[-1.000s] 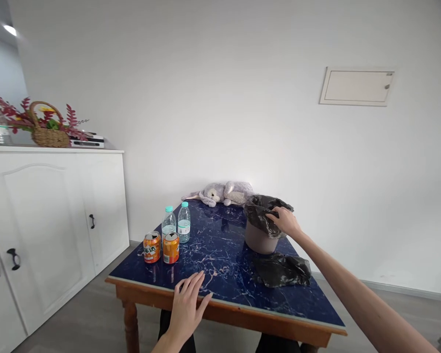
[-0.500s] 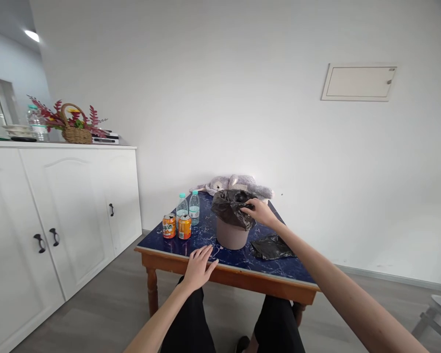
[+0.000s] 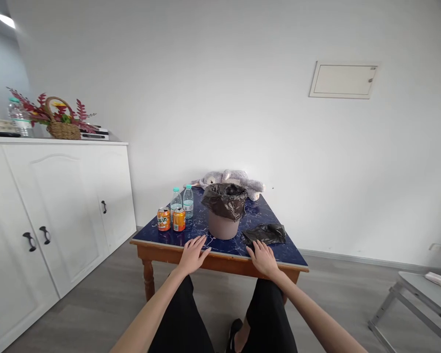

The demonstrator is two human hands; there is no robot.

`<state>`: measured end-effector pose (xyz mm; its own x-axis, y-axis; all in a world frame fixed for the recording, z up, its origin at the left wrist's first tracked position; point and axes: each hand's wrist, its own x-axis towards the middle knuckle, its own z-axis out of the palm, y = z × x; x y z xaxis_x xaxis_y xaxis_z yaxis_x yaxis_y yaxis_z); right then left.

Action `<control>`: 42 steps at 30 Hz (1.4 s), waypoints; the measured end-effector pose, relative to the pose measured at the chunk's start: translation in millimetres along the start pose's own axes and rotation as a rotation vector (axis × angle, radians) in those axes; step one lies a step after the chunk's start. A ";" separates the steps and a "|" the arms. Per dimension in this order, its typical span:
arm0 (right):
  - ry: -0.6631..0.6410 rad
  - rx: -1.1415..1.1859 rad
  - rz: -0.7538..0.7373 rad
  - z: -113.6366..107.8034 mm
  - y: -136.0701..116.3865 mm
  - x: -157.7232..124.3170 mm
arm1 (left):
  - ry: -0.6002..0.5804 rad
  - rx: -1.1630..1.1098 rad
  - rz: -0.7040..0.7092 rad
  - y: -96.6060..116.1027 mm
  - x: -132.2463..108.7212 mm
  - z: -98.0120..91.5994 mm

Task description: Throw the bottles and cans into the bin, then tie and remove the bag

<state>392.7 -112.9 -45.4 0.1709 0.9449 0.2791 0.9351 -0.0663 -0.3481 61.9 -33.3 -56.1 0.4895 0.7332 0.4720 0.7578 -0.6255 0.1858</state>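
My left hand [image 3: 193,254] lies flat and open on the front edge of the blue marbled table [image 3: 202,234]. On the same edge, further right, rests my right hand [image 3: 263,258], also open, its fingertips by a crumpled black plastic bag [image 3: 265,234]. Between and beyond the hands stands a brownish-grey trash can [image 3: 223,227], lined with a black trash bag [image 3: 226,202] folded over its rim. To the left of the can are two orange soda cans, one left [image 3: 163,219] and one right [image 3: 179,219]. Behind them stand two clear water bottles [image 3: 188,201] with teal caps.
A grey plush toy [image 3: 235,179] lies at the table's back against the wall. On the left is a white cabinet [image 3: 69,196] with a flower basket [image 3: 63,130] on top. A grey folding chair or stool [image 3: 422,289] stands at the lower right.
My right hand has let go of the trash bag's rim and come back to the table's front edge. My left hand stays on the edge. The view has shifted slightly right.
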 end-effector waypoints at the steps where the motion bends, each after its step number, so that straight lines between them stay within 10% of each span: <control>1: -0.020 -0.023 0.030 8.5 -0.5 -0.6 | 0.001 -0.001 -0.001 -0.6 0.4 0.4; 12: -0.023 -0.102 0.204 35.1 -13.1 36.0 | 0.017 -0.005 0.018 -3.3 2.2 -1.5; 27: -0.038 -0.050 -0.416 26.6 -18.0 22.1 | -0.053 0.005 0.019 -1.4 3.3 -7.0; 35: 0.031 -0.037 -0.200 40.2 -21.6 36.4 | 0.062 0.026 0.075 2.8 29.8 -67.5; 42: 0.072 -0.006 -0.056 46.2 -28.5 41.2 | 0.326 0.207 -0.062 -26.1 140.4 -134.9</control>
<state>358.8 -57.3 -65.4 0.1396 0.9217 0.3620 0.9458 -0.0159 -0.3243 52.6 50.0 121.6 0.3025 0.6236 0.7208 0.8690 -0.4911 0.0602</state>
